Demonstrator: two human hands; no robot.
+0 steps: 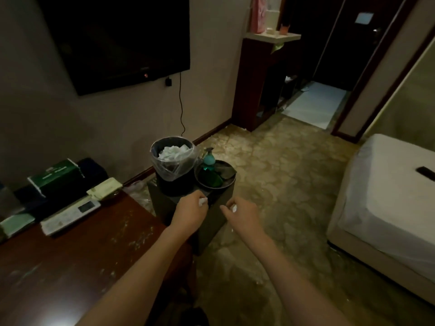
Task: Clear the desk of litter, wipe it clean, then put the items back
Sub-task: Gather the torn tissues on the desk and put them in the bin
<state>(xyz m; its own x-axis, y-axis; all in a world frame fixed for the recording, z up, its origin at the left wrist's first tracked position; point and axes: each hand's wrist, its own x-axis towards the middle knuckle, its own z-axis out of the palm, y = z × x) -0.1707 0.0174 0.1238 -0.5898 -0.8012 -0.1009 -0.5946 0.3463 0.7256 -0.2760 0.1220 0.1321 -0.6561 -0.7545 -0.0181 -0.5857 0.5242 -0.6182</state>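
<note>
My left hand [190, 210] pinches a small white scrap of litter [202, 202] just past the desk's right end. My right hand [242, 215] holds another white scrap [233, 208] in its curled fingers, over a dark stool [211, 222]. Both hands are short of a black bin [173, 161] lined with clear plastic and holding white tissue, which stands on the stool. The dark wooden desk [77, 255] at the lower left is speckled with pale crumbs. A green tissue box [56, 176] and flat white items [70, 215] lie along its back.
A round dark tray [229, 177] with a teal pump bottle [209, 158] sits on the stool right of the bin. A television hangs on the wall above. A white bed [388, 208] with a remote stands at the right. Patterned floor leads to a doorway.
</note>
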